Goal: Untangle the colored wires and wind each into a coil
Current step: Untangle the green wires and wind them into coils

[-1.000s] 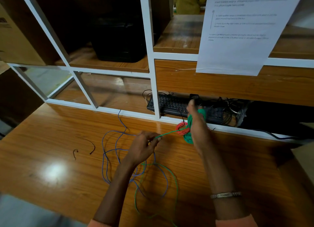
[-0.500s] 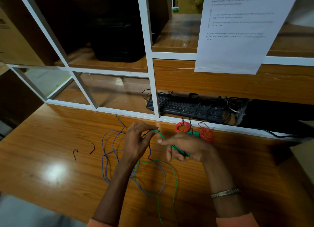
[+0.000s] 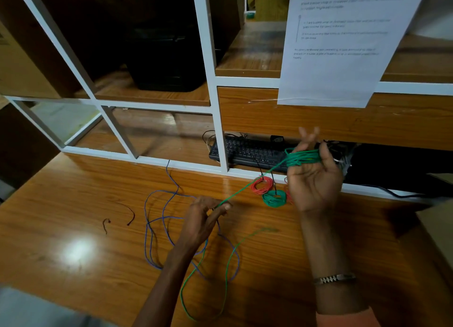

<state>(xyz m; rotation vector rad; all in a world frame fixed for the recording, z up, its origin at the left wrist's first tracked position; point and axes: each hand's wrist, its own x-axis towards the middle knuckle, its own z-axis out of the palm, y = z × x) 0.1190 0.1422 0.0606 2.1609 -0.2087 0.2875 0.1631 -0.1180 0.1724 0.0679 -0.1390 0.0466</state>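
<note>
My right hand [image 3: 312, 179] is raised, palm toward me, with a green wire [image 3: 302, 157] wound in several turns around its fingers. The same green wire runs taut down to my left hand [image 3: 208, 214], which pinches it between thumb and fingers just above the table. Its loose tail [image 3: 228, 272] loops over the wooden table [image 3: 73, 228] toward me. A blue wire [image 3: 157, 219] lies in loose loops under and left of my left hand. A red coil [image 3: 262, 185] and a green coil [image 3: 274, 198] lie near the shelf; another red coil is mostly hidden behind my right hand.
Two short dark wire scraps [image 3: 130, 216] lie at the left. A white shelf frame [image 3: 220, 121] stands behind the table, with a black keyboard [image 3: 247, 151] and cables in it. A printed sheet [image 3: 338, 42] hangs above. A cardboard box [image 3: 438, 228] sits at the right edge.
My right hand has lifted from low over the table up and to the right, turning palm toward me, with the green wire now stretched taut. My left hand has shifted slightly right along the wire.
</note>
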